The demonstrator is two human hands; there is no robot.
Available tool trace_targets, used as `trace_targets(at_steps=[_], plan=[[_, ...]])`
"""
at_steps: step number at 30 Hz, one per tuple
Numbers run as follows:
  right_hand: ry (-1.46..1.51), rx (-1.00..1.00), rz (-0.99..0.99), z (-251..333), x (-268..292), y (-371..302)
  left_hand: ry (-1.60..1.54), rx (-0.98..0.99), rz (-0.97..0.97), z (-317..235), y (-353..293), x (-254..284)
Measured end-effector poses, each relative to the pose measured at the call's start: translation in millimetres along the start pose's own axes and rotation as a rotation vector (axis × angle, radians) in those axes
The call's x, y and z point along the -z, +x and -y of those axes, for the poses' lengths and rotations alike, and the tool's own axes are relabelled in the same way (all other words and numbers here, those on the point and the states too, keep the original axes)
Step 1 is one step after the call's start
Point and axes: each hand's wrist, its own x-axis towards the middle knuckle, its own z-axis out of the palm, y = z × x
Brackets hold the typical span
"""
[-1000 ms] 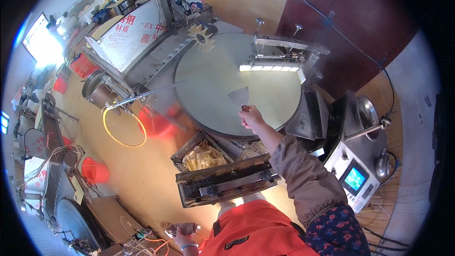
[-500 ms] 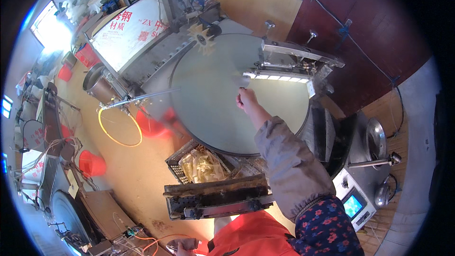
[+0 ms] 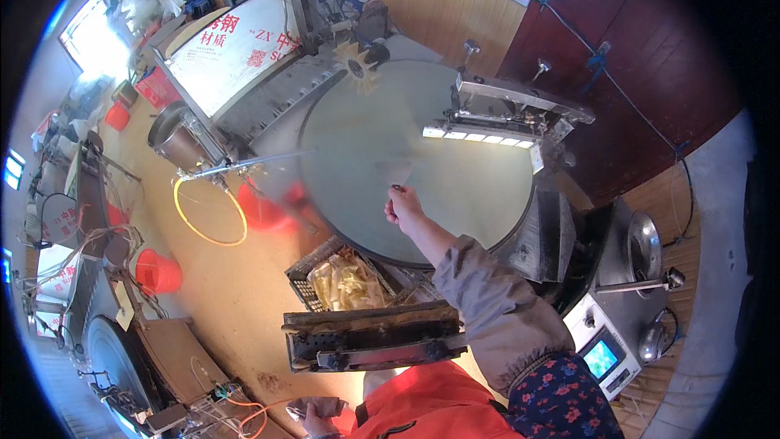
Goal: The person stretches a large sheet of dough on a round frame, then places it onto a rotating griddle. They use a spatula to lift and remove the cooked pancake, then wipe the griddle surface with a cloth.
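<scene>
My right hand is closed round the dark handle of a scraper, whose flat, pale blade shows faintly blurred. The blade lies over the middle of a large round grey-green plate, and I cannot tell whether it touches the surface. Down at the lower edge, my left hand is closed on a crumpled grey-brown cloth, beside the red apron I wear.
A metal bar frame spans the plate's far right, with a pale paddle wheel at its far left edge. Nearer me are a black crate of pale folded pieces and a dark metal trough. A control screen stands right.
My right hand has drawn the scraper nearer to me and slightly left across the plate. The left hand and its cloth have come a little further into view.
</scene>
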Motion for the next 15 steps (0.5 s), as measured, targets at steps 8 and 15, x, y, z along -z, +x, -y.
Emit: trace_targets(at_steps=[8, 15], plan=[[-0.031, 0.028, -0.235, 23.4, 21.6, 7.7, 0.011, -0.068, -0.054, -7.3, 9.0, 17.2], [-0.025, 0.025, -0.089, 21.6, 27.9, 11.3, -0.073, 0.009, 0.030, 2.0, 28.6, 61.4]])
